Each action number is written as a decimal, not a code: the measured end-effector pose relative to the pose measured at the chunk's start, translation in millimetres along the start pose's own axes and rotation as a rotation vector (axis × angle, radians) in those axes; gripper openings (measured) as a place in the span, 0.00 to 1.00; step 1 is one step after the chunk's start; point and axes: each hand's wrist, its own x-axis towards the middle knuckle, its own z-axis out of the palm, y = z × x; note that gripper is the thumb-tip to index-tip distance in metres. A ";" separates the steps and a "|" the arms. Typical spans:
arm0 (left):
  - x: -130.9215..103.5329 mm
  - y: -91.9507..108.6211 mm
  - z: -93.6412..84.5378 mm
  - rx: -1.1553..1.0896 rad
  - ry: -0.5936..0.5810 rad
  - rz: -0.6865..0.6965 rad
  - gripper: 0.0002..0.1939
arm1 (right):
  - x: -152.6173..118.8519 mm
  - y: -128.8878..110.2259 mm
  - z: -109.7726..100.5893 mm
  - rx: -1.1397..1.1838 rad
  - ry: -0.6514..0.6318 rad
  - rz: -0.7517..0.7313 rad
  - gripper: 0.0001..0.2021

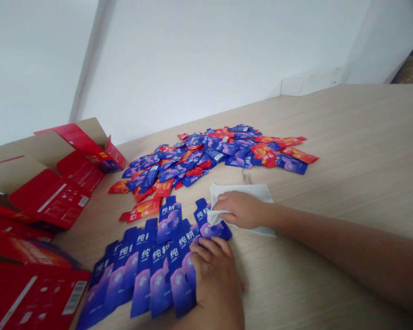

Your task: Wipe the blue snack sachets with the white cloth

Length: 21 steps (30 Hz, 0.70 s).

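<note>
My right hand [239, 209] pinches a white cloth [263, 193], part of which is bunched over a blue sachet [203, 218]. The rest of the cloth lies on the wooden table. Just below, my left hand [215, 270] rests palm down, its fingers bent over the lower edge of that same sachet. Left of my left hand, several blue sachets [160, 279] lie face up in overlapping rows. Another blue sachet [168, 222] lies at the top of these rows.
A large loose pile of blue and red sachets [192, 158] spreads along the table's back. Open red cartons [60, 201] stand at the left. A white box [306, 83] sits by the wall at the back right of the table [358, 151].
</note>
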 end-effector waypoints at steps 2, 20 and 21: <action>0.0 -0.7 0.3 -0.003 -0.006 0.014 0.34 | -0.6 0.0 -1.0 -0.011 -0.003 -0.011 0.07; 2.1 3.8 -1.6 -0.038 -0.102 -0.043 0.41 | -0.1 -3.8 -4.4 -0.133 -0.015 0.055 0.10; 2.0 4.1 -1.6 -0.039 -0.103 -0.043 0.41 | -0.6 -3.7 -5.6 -0.122 -0.021 0.028 0.10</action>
